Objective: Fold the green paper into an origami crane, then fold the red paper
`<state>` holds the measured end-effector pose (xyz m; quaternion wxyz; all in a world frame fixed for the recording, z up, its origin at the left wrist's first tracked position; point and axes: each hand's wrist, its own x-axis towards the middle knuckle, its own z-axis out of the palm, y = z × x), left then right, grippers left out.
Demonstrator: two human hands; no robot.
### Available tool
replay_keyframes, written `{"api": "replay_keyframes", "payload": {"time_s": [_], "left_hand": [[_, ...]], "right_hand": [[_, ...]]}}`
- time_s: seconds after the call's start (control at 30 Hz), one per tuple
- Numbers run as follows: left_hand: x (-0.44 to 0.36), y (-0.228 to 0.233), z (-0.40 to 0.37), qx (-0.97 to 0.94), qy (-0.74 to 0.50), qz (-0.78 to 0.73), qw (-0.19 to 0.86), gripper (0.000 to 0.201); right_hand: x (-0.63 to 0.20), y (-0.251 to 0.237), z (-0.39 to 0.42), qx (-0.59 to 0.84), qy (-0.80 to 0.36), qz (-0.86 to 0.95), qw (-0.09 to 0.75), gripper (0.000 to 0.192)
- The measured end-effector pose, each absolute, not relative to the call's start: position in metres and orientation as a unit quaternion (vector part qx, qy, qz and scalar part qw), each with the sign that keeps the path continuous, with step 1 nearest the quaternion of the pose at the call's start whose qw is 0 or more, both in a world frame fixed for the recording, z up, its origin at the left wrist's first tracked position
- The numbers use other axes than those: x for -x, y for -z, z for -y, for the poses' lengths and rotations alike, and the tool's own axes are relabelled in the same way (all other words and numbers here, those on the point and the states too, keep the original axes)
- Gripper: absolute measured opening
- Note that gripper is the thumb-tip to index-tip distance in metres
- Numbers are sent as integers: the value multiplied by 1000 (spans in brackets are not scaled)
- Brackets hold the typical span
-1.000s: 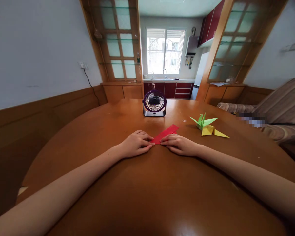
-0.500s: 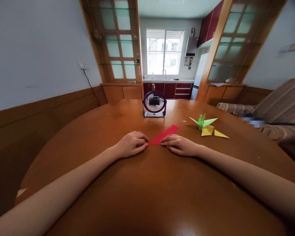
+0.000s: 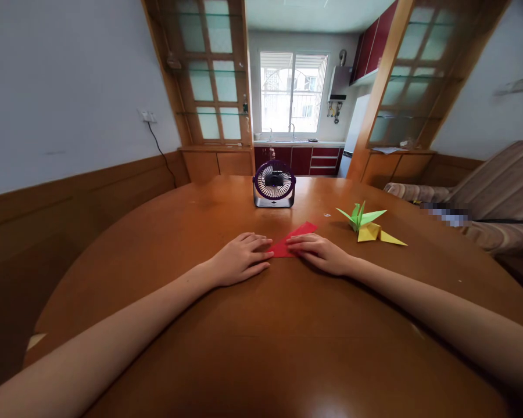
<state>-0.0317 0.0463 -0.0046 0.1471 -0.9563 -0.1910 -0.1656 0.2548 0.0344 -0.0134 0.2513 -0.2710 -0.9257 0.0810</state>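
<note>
A folded strip of red paper (image 3: 281, 249) lies slantwise on the table, pointed at its left end and slanting away to the upper right. My left hand (image 3: 239, 258) rests palm down at its left end, with the fingers stretched out and slightly apart and their tips on the paper. From the other side, my right hand (image 3: 325, 253) holds the paper down against the table, fingers together and bent over its middle. Those fingers cover part of the sheet. To the right stand a green paper crane (image 3: 358, 217) and a yellow folded-paper figure (image 3: 370, 233), close together.
A small purple desk fan (image 3: 274, 181) stands beyond the red paper. The round wooden table (image 3: 261, 337) spans the foreground. A striped armchair (image 3: 501, 186) is at the right, and a kitchen with a window (image 3: 293, 90) lies behind.
My left hand has slid slightly right onto the paper's left end, its fingers straightening and spreading. My right hand has shifted a little on the paper. The crane and the yellow figure stay put.
</note>
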Motion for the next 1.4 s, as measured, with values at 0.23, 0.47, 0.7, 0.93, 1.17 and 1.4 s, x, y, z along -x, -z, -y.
{"api": "replay_keyframes", "payload": {"time_s": [0.23, 0.47, 0.7, 0.93, 1.17, 1.4], "left_hand": [[27, -1, -40, 951, 158, 206, 168, 37], [25, -3, -39, 937, 141, 247, 202, 42], [31, 4, -47, 914, 133, 322, 207, 50], [32, 7, -50, 905, 117, 360, 197, 59], [39, 15, -59, 891, 144, 405, 146, 62], [30, 12, -50, 905, 133, 388, 116, 53]], "right_hand": [[-253, 14, -34, 300, -57, 922, 238, 33], [-254, 9, -29, 253, -76, 937, 230, 34], [-257, 10, -31, 216, -127, 925, 286, 35], [-261, 15, -38, 317, -95, 875, 354, 31], [-260, 14, -34, 272, -158, 895, 316, 29], [-258, 9, -30, 253, -171, 900, 310, 28]]}}
